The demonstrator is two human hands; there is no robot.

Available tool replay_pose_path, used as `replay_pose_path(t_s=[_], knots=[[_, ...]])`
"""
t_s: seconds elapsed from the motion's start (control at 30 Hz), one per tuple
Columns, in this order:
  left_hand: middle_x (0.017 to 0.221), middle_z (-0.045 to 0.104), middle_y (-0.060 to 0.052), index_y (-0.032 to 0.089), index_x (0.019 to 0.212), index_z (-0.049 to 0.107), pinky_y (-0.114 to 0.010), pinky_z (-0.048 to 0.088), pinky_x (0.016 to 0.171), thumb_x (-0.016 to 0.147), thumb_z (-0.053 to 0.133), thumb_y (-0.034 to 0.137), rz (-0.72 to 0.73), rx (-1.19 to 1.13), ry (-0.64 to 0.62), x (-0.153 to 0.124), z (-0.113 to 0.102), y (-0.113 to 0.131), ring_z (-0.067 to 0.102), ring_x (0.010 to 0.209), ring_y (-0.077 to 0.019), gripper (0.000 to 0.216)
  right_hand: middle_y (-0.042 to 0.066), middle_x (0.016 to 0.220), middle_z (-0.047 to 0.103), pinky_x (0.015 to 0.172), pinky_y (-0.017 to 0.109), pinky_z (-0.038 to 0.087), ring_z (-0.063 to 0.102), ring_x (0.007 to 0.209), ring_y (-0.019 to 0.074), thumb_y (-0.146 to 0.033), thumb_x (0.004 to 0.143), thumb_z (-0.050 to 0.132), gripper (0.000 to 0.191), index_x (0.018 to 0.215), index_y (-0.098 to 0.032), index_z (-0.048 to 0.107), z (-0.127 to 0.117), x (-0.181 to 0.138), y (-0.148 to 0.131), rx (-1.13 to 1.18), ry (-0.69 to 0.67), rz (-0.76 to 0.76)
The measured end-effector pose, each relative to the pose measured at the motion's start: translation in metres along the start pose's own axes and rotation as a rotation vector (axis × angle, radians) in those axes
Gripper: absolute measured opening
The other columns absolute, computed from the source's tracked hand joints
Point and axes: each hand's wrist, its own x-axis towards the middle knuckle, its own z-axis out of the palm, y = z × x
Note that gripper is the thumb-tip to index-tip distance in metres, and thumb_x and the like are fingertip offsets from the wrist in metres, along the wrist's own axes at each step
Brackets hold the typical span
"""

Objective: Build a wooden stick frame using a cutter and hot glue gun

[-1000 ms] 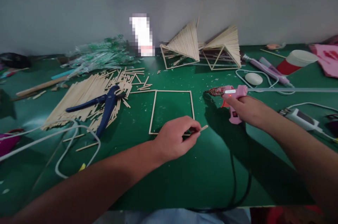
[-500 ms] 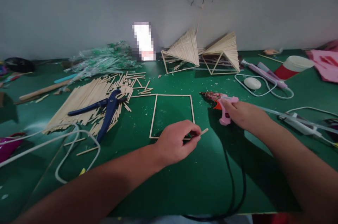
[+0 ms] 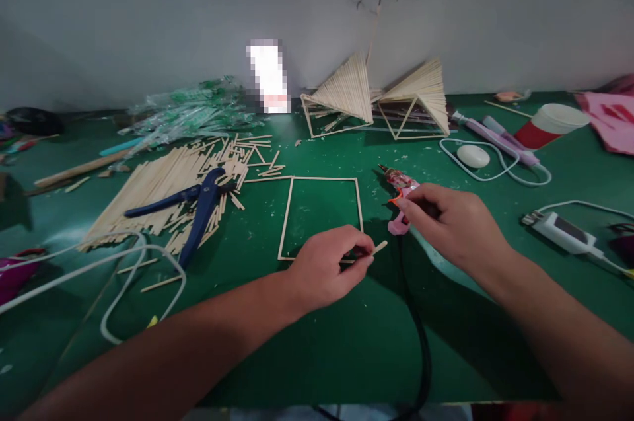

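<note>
My left hand [image 3: 329, 269] is closed in a pinch on a short wooden stick [image 3: 380, 248] whose pale end pokes out past the fingertips. That hand hovers over the near right corner of a square stick frame [image 3: 286, 219] lying flat on the table and hides part of its near side. To its right, my right hand [image 3: 450, 219] grips a pink hot glue gun [image 3: 399, 225] around its body, thumb near the orange trigger. The gun's stained nozzle points away and left, beside the frame's right side. A clear glue stick [image 3: 438, 261] trails from behind it under my wrist.
Loose wooden sticks [image 3: 153, 186] are piled at left, with a blue cutter [image 3: 202, 209] on top. Two stick-built twisted shapes [image 3: 341, 94] stand by the wall. A white cable [image 3: 183, 275] loops at left. At right are a paper cup [image 3: 549, 123] and a white adapter [image 3: 569, 234].
My right hand has turned the glue gun and drawn it slightly nearer; its glue stick and black cord have swung round with it. My left hand stays almost still with the stick.
</note>
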Motion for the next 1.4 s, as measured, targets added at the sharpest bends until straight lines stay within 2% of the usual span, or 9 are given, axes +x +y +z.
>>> replay_pose_path(t_s=[0.13, 0.23, 0.47, 0.6, 0.67, 0.77, 0.87, 1.2, 1.4], knots=[[0.086, 0.066, -0.003, 0.019, 0.092, 0.059, -0.026, 0.05, 0.073, 0.085, 0.053, 0.021, 0.019, -0.027, -0.002, 0.0, -0.001, -0.001, 0.063, 0.079, -0.0137, 0.01, 0.001, 0.074, 0.068, 0.057, 0.026, 0.049, 0.063, 0.061, 0.014, -0.027, 0.085, 0.055, 0.014, 0.095, -0.023, 0.062, -0.004, -0.015, -0.019, 0.204, 0.185, -0.568], [0.085, 0.065, -0.002, 0.018, 0.095, 0.058, -0.025, 0.051, 0.071, 0.084, 0.053, 0.02, -0.005, -0.054, -0.023, 0.0, -0.002, -0.002, 0.063, 0.077, -0.0133, 0.012, 0.003, 0.085, 0.07, 0.065, 0.027, 0.054, 0.067, 0.074, 0.0159, -0.018, 0.082, 0.059, 0.018, 0.099, -0.024, 0.063, 0.004, -0.019, -0.022, 0.185, 0.254, -0.749], [0.087, 0.066, -0.002, 0.018, 0.096, 0.059, -0.025, 0.051, 0.072, 0.082, 0.055, 0.018, 0.007, -0.041, 0.004, 0.0, -0.002, 0.004, 0.062, 0.079, -0.0134, 0.014, 0.003, 0.085, 0.072, 0.068, 0.024, 0.056, 0.068, 0.074, 0.013, -0.01, 0.083, 0.057, 0.022, 0.099, -0.023, 0.061, 0.02, -0.021, -0.018, 0.284, 0.262, -0.719], [0.093, 0.067, -0.005, 0.017, 0.098, 0.06, -0.028, 0.052, 0.077, 0.084, 0.053, 0.019, 0.012, 0.187, 0.228, 0.005, -0.04, -0.004, 0.063, 0.085, -0.0148, 0.016, 0.003, 0.085, 0.073, 0.067, 0.022, 0.057, 0.069, 0.075, 0.0132, -0.008, 0.081, 0.059, 0.022, 0.099, -0.021, 0.061, 0.021, -0.023, -0.017, 0.295, 0.295, -0.714], [0.093, 0.068, -0.006, 0.017, 0.097, 0.062, -0.03, 0.052, 0.078, 0.084, 0.052, 0.018, -0.159, 0.455, 0.368, 0.008, -0.07, -0.018, 0.063, 0.083, -0.0168, 0.016, 0.003, 0.084, 0.073, 0.067, 0.022, 0.057, 0.07, 0.075, 0.0132, -0.007, 0.081, 0.06, 0.023, 0.1, -0.021, 0.061, 0.022, -0.022, -0.017, 0.3, 0.311, -0.724], [0.106, 0.067, -0.01, 0.017, 0.106, 0.063, -0.039, 0.049, 0.086, 0.082, 0.05, 0.016, -0.41, 0.871, 0.315, 0.009, -0.109, -0.047, 0.061, 0.097, -0.025, 0.027, 0.002, 0.084, 0.073, 0.066, 0.023, 0.058, 0.069, 0.073, 0.0128, -0.008, 0.082, 0.059, 0.023, 0.1, -0.022, 0.061, 0.024, -0.02, -0.016, 0.324, 0.304, -0.735], [0.106, 0.066, -0.013, 0.016, 0.107, 0.066, -0.043, 0.049, 0.086, 0.081, 0.049, 0.017, -0.516, 1.01, 0.15, 0.009, -0.122, -0.071, 0.06, 0.1, -0.0298, 0.031, 0.003, 0.084, 0.073, 0.067, 0.022, 0.058, 0.069, 0.074, 0.0127, -0.007, 0.082, 0.059, 0.024, 0.101, -0.021, 0.061, 0.024, -0.02, -0.016, 0.323, 0.307, -0.745], [0.092, 0.07, -0.013, 0.017, 0.099, 0.071, -0.046, 0.049, 0.081, 0.078, 0.053, 0.02, -0.511, 1.014, 0.166, 0.012, -0.122, -0.087, 0.061, 0.094, -0.032, 0.028, 0.003, 0.084, 0.073, 0.068, 0.023, 0.058, 0.069, 0.076, 0.0133, -0.009, 0.083, 0.059, 0.022, 0.101, -0.021, 0.06, 0.025, -0.023, -0.014, 0.271, 0.332, -0.771], [0.099, 0.07, -0.011, 0.019, 0.097, 0.072, -0.045, 0.048, 0.086, 0.078, 0.055, 0.021, -0.486, 1.011, 0.171, 0.007, -0.131, -0.093, 0.06, 0.098, -0.0313, 0.026, 0.001, 0.086, 0.073, 0.068, 0.022, 0.058, 0.069, 0.076, 0.0127, -0.009, 0.083, 0.059, 0.024, 0.103, -0.023, 0.059, 0.025, -0.023, -0.013, 0.275, 0.338, -0.758]])
